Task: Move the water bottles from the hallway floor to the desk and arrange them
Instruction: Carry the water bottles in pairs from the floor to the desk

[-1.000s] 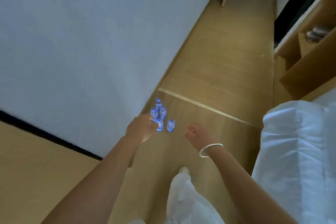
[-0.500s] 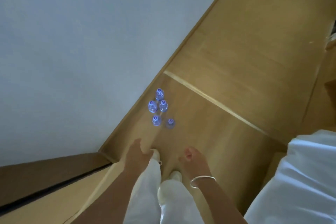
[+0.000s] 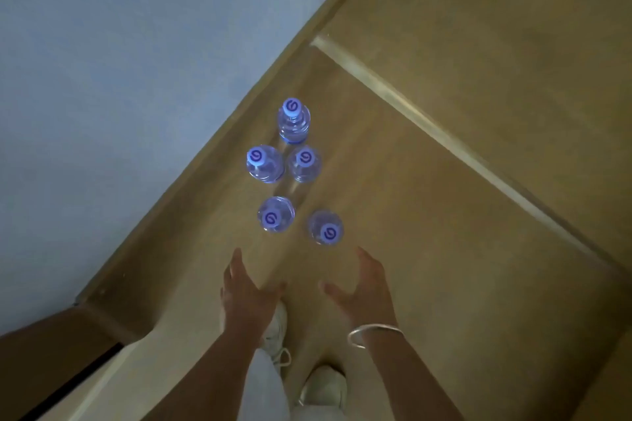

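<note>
A smooth, pale blue-grey wall (image 3: 119, 79) fills the upper left, meeting a tan wood-grain floor (image 3: 478, 181) along a slanting wooden skirting board (image 3: 212, 161). A lighter, narrow threshold strip (image 3: 410, 99) runs diagonally across the floorboards. At lower left a dark brown panel (image 3: 44, 355) and a pale beige surface (image 3: 113, 383) are cut off by the frame edge.

Both bare forearms reach forward from the bottom of the view. The left hand (image 3: 246, 297) and the right hand (image 3: 366, 290) hang over the floor, fingers spread and relaxed, thumbs turned inward, gripping nothing and touching none of the bottles. A thin, round silver bangle (image 3: 372, 333) circles the right wrist. Below the arms, light trouser legs and two off-white laced shoes (image 3: 325, 390) stand on the boards.

Five clear plastic water bottles (image 3: 294, 171) stand upright on the floor close to the skirting board, just ahead of the fingertips. Each is cylindrical and ribbed, topped with a round blue-white cap bearing a swirl mark. One bottle (image 3: 293, 121) stands farthest off; two (image 3: 265, 162) (image 3: 304, 163) sit side by side behind it, nearly touching; the nearest pair (image 3: 275, 215) (image 3: 325, 228) stands slightly apart, the right one closest to the right hand.
</note>
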`<act>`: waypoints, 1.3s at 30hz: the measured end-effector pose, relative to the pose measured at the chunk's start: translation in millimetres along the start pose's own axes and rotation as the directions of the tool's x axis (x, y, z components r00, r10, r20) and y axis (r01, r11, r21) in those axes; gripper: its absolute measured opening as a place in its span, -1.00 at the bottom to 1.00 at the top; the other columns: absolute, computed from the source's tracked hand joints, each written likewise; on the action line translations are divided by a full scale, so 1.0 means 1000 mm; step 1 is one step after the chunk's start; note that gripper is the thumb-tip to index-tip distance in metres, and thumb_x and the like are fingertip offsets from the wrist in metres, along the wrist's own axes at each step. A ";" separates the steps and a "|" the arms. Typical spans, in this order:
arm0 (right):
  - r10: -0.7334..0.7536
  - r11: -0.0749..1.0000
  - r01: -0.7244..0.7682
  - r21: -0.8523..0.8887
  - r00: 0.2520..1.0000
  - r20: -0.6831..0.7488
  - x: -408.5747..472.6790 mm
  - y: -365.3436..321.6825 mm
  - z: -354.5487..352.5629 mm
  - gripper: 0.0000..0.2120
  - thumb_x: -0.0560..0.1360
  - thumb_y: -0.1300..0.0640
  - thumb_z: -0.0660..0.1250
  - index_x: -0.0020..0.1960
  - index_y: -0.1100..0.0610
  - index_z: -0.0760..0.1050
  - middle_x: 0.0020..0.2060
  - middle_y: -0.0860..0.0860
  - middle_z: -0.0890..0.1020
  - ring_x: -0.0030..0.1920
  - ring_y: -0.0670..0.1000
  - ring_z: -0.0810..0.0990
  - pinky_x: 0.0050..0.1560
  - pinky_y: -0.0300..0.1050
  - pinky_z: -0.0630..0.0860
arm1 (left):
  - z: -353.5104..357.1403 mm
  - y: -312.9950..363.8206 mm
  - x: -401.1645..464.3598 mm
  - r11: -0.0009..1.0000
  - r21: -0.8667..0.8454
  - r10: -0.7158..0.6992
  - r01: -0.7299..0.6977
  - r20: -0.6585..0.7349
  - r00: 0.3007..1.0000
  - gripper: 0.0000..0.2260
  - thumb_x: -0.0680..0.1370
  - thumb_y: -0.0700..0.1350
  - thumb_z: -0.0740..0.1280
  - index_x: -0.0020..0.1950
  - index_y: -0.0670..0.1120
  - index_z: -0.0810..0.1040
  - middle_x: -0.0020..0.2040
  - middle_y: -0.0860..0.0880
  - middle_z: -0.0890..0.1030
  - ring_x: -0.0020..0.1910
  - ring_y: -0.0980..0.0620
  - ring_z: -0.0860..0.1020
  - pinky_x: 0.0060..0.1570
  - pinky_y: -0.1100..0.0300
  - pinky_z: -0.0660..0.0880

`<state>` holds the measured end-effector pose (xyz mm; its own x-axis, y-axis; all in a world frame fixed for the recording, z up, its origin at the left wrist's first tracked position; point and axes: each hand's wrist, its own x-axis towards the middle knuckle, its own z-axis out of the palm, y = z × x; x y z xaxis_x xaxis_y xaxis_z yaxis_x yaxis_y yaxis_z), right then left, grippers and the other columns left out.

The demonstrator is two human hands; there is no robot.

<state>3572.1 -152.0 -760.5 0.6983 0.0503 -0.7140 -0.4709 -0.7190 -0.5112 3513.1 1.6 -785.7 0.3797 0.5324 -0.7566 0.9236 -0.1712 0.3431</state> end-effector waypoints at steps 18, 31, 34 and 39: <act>-0.115 0.985 0.126 -0.119 0.989 0.098 0.080 0.006 0.033 -0.34 0.24 0.08 0.56 0.29 0.07 0.42 0.15 0.01 0.54 0.14 -0.01 0.51 0.21 -0.15 0.43 | -0.007 0.008 0.085 0.934 -0.083 0.349 -0.347 0.017 0.937 -0.44 0.19 -0.14 0.61 0.12 0.05 0.50 -0.18 0.21 0.50 -0.13 0.07 0.51 -0.05 0.21 0.43; -0.533 0.839 0.525 -0.138 0.845 -0.026 -0.177 -0.130 -0.055 -0.43 0.13 0.18 0.58 -0.02 -0.23 0.43 -0.23 -0.29 0.51 -0.16 -0.24 0.47 -0.10 -0.62 0.27 | -0.173 0.014 -0.155 0.937 -0.067 0.320 -0.343 -0.229 0.919 -0.41 0.14 0.22 0.54 0.07 0.10 0.45 -0.24 0.23 0.54 -0.18 0.07 0.57 -0.17 0.23 0.44; -0.696 0.715 0.681 -0.157 0.713 -0.078 -0.251 -0.164 -0.078 -0.45 0.12 0.17 0.53 -0.16 -0.33 0.35 -0.27 -0.34 0.51 -0.23 -0.27 0.44 -0.13 -0.63 0.27 | -0.221 0.022 -0.229 0.926 -0.043 0.345 -0.375 -0.309 0.886 -0.47 0.17 0.18 0.55 0.00 0.12 0.38 -0.29 0.24 0.50 -0.25 0.08 0.56 -0.22 0.22 0.46; -0.790 0.611 0.780 -0.132 0.611 -0.047 -0.364 -0.202 -0.107 -0.63 0.17 -0.05 0.41 -0.10 -0.21 0.34 -0.27 -0.18 0.52 -0.24 -0.19 0.48 -0.18 -0.55 0.31 | -0.296 0.003 -0.357 0.918 -0.128 0.283 -0.375 -0.451 0.846 -0.51 0.15 0.17 0.54 -0.05 0.16 0.39 -0.27 0.21 0.55 -0.26 0.16 0.55 -0.25 0.23 0.47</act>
<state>3470.6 -99.4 -345.7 0.8243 0.5661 -0.0097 0.3283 -0.4918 -0.8064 3364.4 56.5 -349.7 0.5588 0.7763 -0.2917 0.6986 -0.2511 0.6700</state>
